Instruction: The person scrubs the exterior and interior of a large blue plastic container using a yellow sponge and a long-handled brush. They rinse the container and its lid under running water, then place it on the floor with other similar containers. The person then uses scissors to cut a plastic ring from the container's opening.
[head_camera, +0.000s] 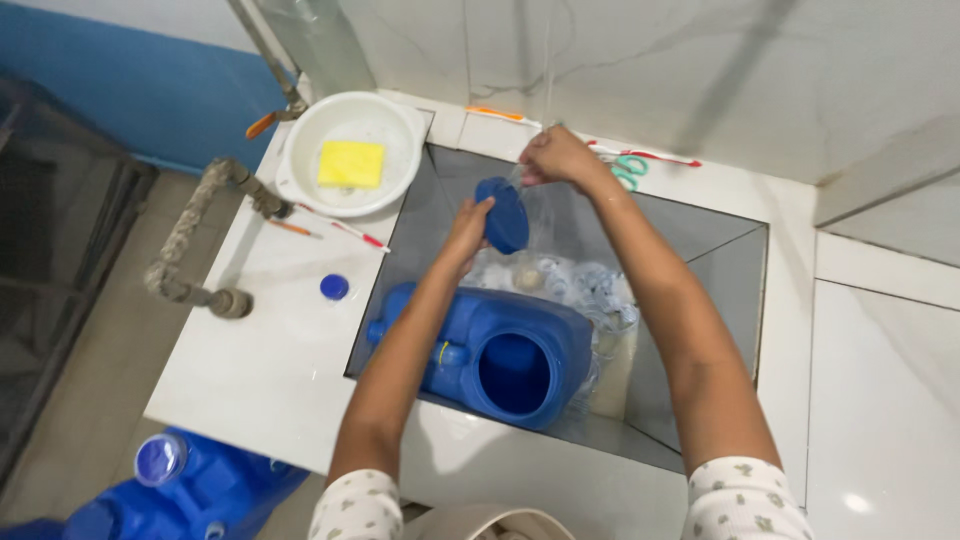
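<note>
While water streams over it, the blue lid (504, 214) is held on edge above the sink (700, 235): left hand (468, 232) fingers closed on its lower rim, right hand (556, 157) closed at its top edge (exact right-hand contact blurred by water). Below lies a blue jerrycan (500, 355), mouth open; the clear items behind it are indistinct.

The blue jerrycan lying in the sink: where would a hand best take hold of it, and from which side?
Probably by the moulded handle on the upper face of the blue jerrycan, reached from above on the left hand side. The can lies on its side with its wide open mouth facing the camera; the body looks too broad to grasp, and the sink walls crowd its flanks.
</note>
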